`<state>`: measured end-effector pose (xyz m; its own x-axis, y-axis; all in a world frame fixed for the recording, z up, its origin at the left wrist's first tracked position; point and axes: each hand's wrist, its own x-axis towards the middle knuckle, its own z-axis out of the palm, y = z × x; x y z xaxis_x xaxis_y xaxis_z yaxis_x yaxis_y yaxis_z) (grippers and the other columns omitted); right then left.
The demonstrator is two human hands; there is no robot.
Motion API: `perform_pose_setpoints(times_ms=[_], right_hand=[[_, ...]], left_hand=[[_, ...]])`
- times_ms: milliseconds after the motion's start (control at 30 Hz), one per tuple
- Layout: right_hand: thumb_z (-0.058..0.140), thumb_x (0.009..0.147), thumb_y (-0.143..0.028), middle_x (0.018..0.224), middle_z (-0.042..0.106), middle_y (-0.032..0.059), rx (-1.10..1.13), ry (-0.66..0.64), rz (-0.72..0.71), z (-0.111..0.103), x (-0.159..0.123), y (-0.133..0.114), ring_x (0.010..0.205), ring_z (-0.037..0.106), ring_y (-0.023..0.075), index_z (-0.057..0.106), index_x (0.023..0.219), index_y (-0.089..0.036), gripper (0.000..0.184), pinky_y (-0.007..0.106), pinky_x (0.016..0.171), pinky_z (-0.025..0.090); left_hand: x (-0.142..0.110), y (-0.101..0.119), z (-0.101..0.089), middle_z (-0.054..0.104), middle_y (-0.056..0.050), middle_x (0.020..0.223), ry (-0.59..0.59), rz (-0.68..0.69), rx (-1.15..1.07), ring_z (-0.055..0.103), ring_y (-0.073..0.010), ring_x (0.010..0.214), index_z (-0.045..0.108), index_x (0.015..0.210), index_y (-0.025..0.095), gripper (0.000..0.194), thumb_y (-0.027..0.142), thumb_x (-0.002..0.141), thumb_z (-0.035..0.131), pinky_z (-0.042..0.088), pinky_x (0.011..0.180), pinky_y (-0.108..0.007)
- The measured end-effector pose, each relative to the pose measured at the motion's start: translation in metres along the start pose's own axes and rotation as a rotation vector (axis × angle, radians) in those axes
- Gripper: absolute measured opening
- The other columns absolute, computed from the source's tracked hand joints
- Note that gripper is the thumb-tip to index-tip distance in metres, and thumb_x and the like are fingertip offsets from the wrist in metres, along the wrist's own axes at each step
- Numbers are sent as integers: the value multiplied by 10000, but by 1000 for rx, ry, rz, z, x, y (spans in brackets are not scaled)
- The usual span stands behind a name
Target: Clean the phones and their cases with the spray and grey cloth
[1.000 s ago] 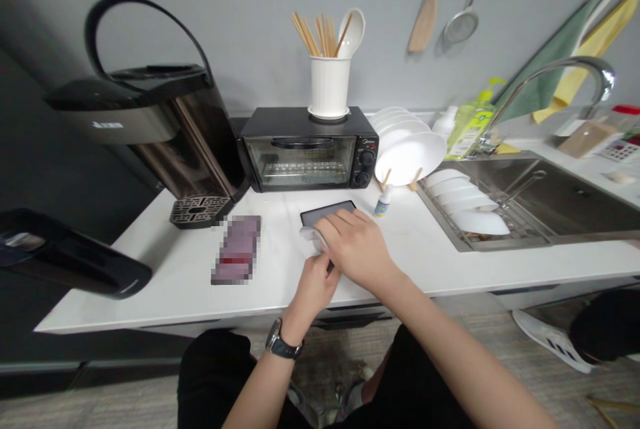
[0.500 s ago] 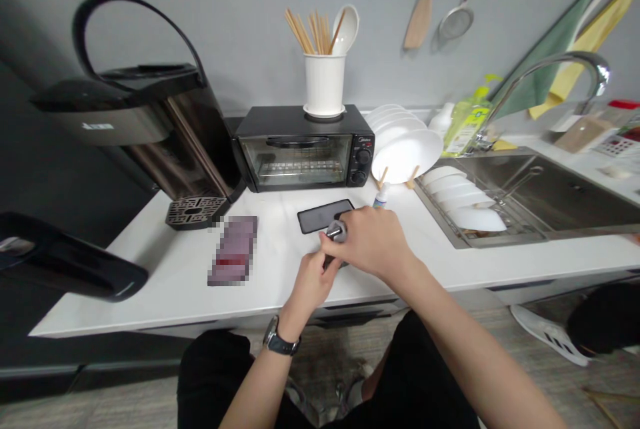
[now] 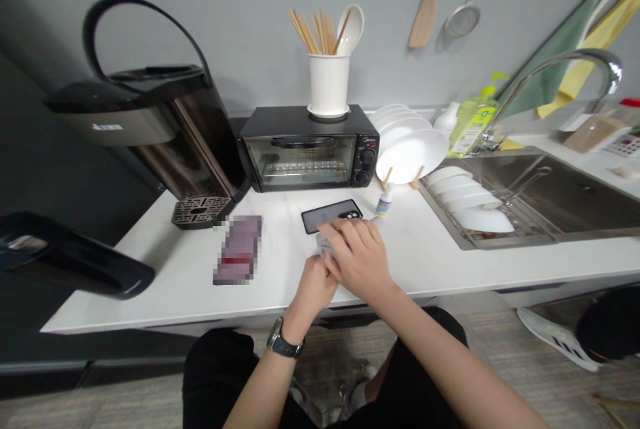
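Note:
Above the front part of the white counter, my two hands meet. My right hand is closed on a crumpled grey cloth, bending over the top of my left hand. My left hand, with a black-strapped watch at its wrist, is closed below it around something the fingers and cloth hide. Just beyond them lies a black-edged phone or phone case with camera rings at its right end. A small bottle with a white cap and a blue-yellow label stands right behind my right hand.
To the left are a blurred-out purple item, a dark flask and a tall water dispenser. A toaster oven stands behind, bearing a white utensil cup. Plates and a sink are to the right.
My right hand has turned over the left, with the cloth now over the shiny metallic part that showed before. The small bottle and the phone's camera end are now uncovered.

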<state>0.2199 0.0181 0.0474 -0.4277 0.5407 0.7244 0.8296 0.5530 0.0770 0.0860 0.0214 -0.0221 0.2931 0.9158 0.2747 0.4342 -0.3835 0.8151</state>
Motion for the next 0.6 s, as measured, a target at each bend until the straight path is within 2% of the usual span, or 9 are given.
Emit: perform_pose_setpoints(times_ms=[100,200,300,367,467,533,600], right_hand=[[556,999,-434,892,704,84,24,-54,123,-12,7,10,852,592,237,706,1017,-169,306,361,792,412],[574,953,-616,769,707,62,32,-263,262,-31,25,18,735,630,215,694,810,-190,465,320,633,357],[552,921,-684,705,727,102,-67,-490,376,-46,45,16,644,655,235,738,750,-173,570,314,580,328],[540,940,-599,720,744,143,-116,-568,385,-51,55,9,659,684,268,769,746,-154,536,324,585,352],[526,962,-393,761,760,154,-90,-621,297,-50,64,-3,689,702,281,781,804,-147,388,338,588,371],[524,958,-265,763,756,124,-44,-614,175,-44,63,-7,681,685,261,766,885,-153,277,345,595,367],[531,947,-166,782,745,88,0,-529,40,-35,57,-8,713,664,238,732,913,-165,203,354,636,378]], left_hand=[[1,3,-2,700,-54,709,-7,-1,-9,610,-168,621,654,780,144,182,105,881,509,433,601,-256],[2,2,0,670,-24,685,23,-21,-35,539,-141,579,652,829,144,171,206,933,530,383,567,-242],[2,1,2,647,-7,675,27,-31,-42,522,-137,586,644,842,152,178,252,945,539,358,561,-237],[2,1,1,618,3,645,27,-44,-31,511,-134,566,619,784,161,176,229,929,546,352,555,-237],[1,-2,1,595,-1,623,35,-38,34,542,-145,573,558,675,182,194,132,863,560,386,573,-241],[0,-6,1,632,-23,658,40,-11,70,607,-177,646,566,671,193,184,94,827,568,447,623,-251],[-1,-10,4,684,-46,722,54,3,64,659,-210,739,612,720,197,148,98,826,578,502,682,-269]])
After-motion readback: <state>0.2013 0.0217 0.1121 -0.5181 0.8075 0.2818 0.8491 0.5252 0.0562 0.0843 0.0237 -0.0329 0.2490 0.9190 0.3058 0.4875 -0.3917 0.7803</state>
